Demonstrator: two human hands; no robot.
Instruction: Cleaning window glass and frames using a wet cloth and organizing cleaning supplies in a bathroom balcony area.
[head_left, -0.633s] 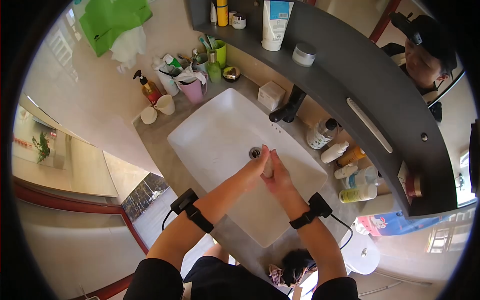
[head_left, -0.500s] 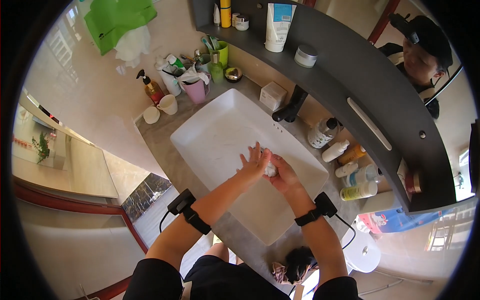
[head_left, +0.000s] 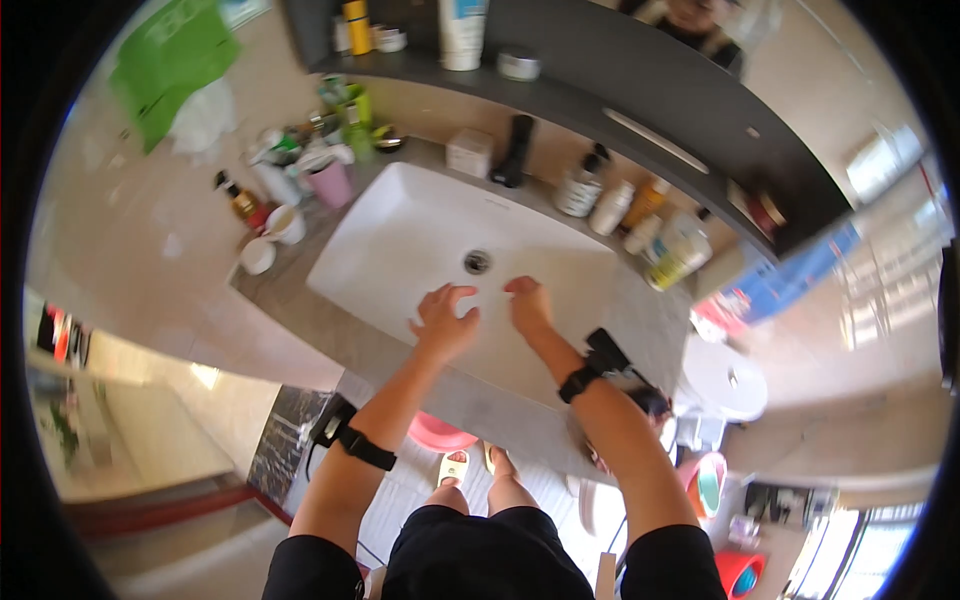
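Note:
My left hand [head_left: 446, 320] hovers over the white rectangular sink [head_left: 345, 235], its fingers spread and bent, holding nothing. My right hand [head_left: 528, 303] is a short way to its right, also above the sink. Its fingers are loosely curled toward the left hand, with nothing visible in them; blur softens their outline. The two hands are apart. Just beyond them is the round dark drain [head_left: 477, 262] in the sink's bottom. A black faucet [head_left: 514, 152] stands behind the sink. Each forearm wears a black strap with a small device.
Several bottles [head_left: 582, 185] line the counter at the back right. A pink cup [head_left: 330, 183], a white cup [head_left: 286, 224] and a pump bottle [head_left: 242, 202] stand at the left. A dark shelf [head_left: 580, 100] overhangs the back. A small white box [head_left: 470, 153] is beside the faucet.
My hands were together around something white and foamy; now they have come apart, and the white stuff no longer shows. The view has shifted, bringing the drain and floor into sight.

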